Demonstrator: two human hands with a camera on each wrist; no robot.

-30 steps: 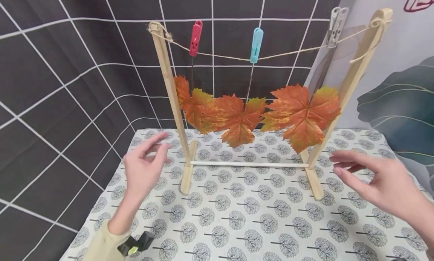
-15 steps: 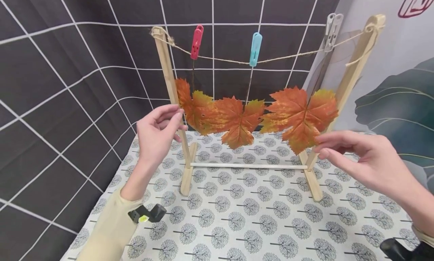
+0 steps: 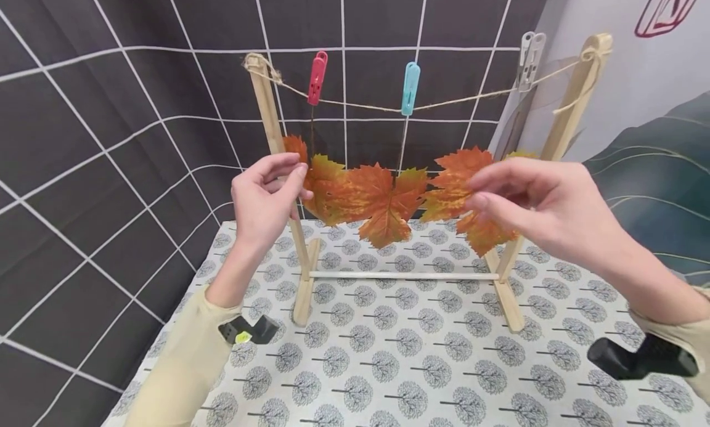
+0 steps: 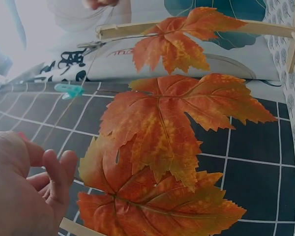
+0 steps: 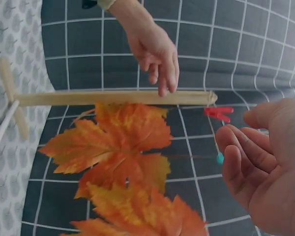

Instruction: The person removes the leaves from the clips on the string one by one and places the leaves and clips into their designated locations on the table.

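Three orange-yellow maple leaves hang from a twine line (image 3: 466, 100) on a wooden stand (image 3: 577, 100). A red clothespin (image 3: 317, 79) holds the left leaf (image 3: 327, 190), a light blue clothespin (image 3: 410, 88) the middle leaf (image 3: 383, 205). Near the right post, a pale grey clothespin (image 3: 529, 63) is clipped on the twine above the right leaf (image 3: 457, 174). My left hand (image 3: 266, 196) hovers by the left post and left leaf, fingers loosely bent, gripping nothing. In front of the right leaf, partly hiding it, is my right hand (image 3: 546, 208), fingers relaxed and nothing held.
A white rod (image 3: 405, 275) joins the stand's feet, low above a tree-patterned tablecloth (image 3: 388, 365). Behind hangs a dark curtain (image 3: 222, 20) with white grid lines. A pale backdrop with large teal leaves (image 3: 654, 174) is at the right.
Both hands have risen from beside the stand. The left moved up and right to the left post; the right moved up and left across the right leaf. The leaves hang as before.
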